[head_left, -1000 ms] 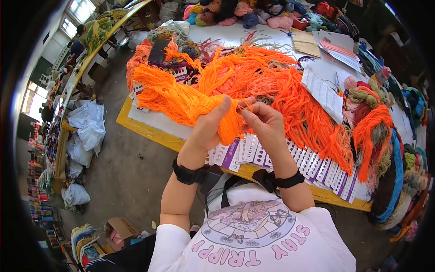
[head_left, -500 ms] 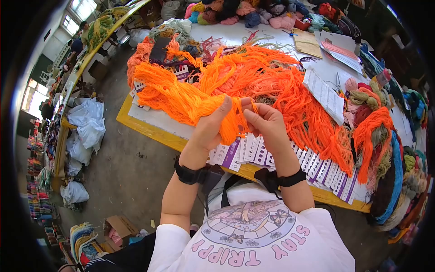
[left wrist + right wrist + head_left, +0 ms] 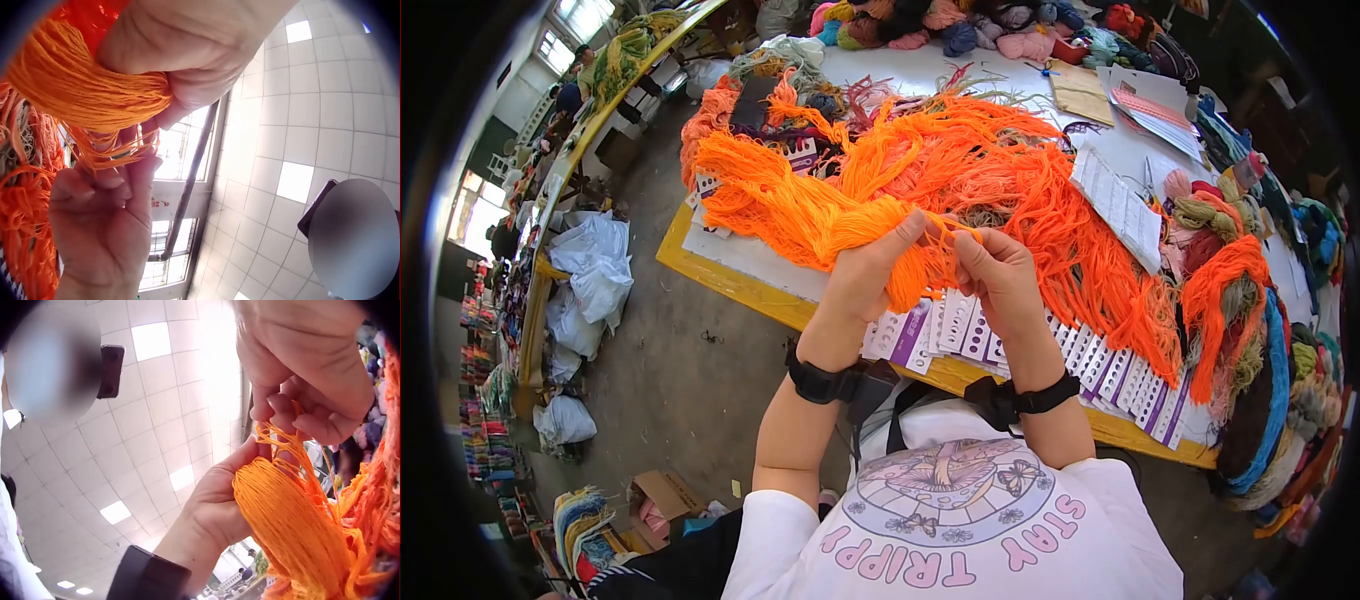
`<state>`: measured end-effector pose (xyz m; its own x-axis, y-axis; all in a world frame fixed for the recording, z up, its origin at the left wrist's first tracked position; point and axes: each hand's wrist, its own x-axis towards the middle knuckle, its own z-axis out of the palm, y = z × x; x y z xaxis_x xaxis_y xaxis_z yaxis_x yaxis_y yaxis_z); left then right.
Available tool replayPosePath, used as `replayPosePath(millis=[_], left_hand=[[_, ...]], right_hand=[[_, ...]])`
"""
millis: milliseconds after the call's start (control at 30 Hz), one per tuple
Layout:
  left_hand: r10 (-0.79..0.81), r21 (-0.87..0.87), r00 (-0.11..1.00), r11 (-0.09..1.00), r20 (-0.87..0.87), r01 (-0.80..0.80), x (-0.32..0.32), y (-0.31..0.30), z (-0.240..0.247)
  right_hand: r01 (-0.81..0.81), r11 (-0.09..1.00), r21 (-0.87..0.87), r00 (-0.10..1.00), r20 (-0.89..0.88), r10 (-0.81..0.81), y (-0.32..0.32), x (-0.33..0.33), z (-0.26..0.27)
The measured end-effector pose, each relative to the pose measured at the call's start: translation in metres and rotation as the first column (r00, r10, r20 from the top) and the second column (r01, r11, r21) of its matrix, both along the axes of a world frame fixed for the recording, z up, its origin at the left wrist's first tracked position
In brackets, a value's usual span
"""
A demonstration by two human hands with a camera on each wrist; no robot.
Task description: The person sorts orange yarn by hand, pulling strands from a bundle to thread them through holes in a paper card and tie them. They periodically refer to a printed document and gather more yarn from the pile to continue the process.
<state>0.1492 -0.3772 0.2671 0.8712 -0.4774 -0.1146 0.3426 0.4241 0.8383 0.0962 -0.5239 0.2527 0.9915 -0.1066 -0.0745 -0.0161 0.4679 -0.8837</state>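
Note:
A bright orange skein of yarn point(image 3: 830, 230) stretches from the heap on the table to my left hand point(image 3: 870, 275). That hand grips its looped end, thumb on top and fingers behind; the loops point(image 3: 275, 500) bulge below the thumb in the right wrist view. My right hand point(image 3: 1000, 280) pinches a few strands point(image 3: 284, 440) drawn away from the loop, between thumb and fingertips. In the left wrist view those strands point(image 3: 106, 159) run from the skein to the right fingertips. Under the hands lies a heap of red-orange yarn point(image 3: 1020, 200).
Punched cards point(image 3: 1090, 360) with purple bands line the table's yellow front edge point(image 3: 750, 297). A white paper sheet point(image 3: 1115, 210) lies on the yarn heap. Colored skeins point(image 3: 1260, 400) hang at the right corner. White plastic bags point(image 3: 590, 270) sit to the left, across the floor.
The right hand has shifted slightly right, away from the left hand, and the strands between them are stretched out longer. The left hand keeps its grip on the skein.

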Motion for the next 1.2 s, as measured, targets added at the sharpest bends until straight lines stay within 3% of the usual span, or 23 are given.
replayPosePath(millis=[200,300,400,533,600,733,900,1000,1200], left_hand=[[-0.016,0.05,0.991,0.999,0.134,0.009,-0.005,-0.009,0.011],[0.03,0.059,0.997,0.998,0.074,-0.035,-0.003,-0.008,0.005],[-0.027,-0.013,0.992,1.0,-0.126,0.025,-0.001,-0.006,0.009],[-0.084,-0.092,0.983,0.993,-0.164,0.069,-0.001,-0.007,0.012],[-0.165,-0.141,0.973,0.98,-0.163,0.143,0.0,-0.006,0.017],[-0.099,-0.004,0.995,0.995,-0.012,0.099,0.0,-0.009,0.008],[-0.051,0.0,0.998,0.999,0.042,0.051,0.003,-0.009,-0.001],[0.015,-0.03,1.0,0.999,0.004,-0.014,0.0,-0.012,0.001],[-0.011,-0.011,0.998,1.0,-0.06,0.011,0.003,-0.008,0.001]], right_hand=[[0.019,1.0,0.02,1.0,0.01,-0.02,0.003,0.0,-0.003],[0.015,0.997,0.077,1.0,0.016,-0.016,0.001,0.001,-0.004],[0.035,0.995,0.098,0.999,-0.012,-0.034,0.001,0.001,-0.002],[0.065,0.995,0.076,0.998,0.008,-0.065,0.0,0.002,-0.004],[0.095,0.995,-0.025,0.995,0.028,-0.094,0.0,0.001,-0.001],[0.151,0.959,-0.239,0.985,0.114,-0.126,0.007,0.001,0.005],[0.14,0.978,-0.154,0.986,0.113,-0.123,0.004,0.001,0.003],[0.12,0.989,-0.081,0.99,0.081,-0.113,0.003,0.0,0.002],[0.119,0.992,0.03,0.992,0.034,-0.12,0.003,0.003,0.001]])
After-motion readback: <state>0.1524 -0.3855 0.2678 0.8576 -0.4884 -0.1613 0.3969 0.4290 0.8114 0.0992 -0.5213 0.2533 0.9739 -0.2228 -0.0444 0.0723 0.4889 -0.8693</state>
